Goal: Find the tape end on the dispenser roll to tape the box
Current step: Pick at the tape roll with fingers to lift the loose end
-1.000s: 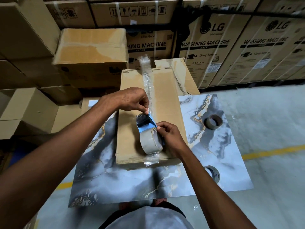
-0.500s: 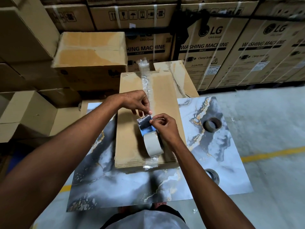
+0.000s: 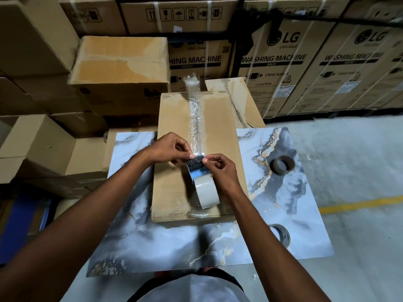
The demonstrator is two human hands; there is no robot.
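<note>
Dispenser with tape roll: resting on box, near its front edge. Left hand and right hand: fingers pinched narrow at the dispenser blade end, apparently on the tape end. Risk: film tearing or re-sticking to roll if peeled askew.
</note>
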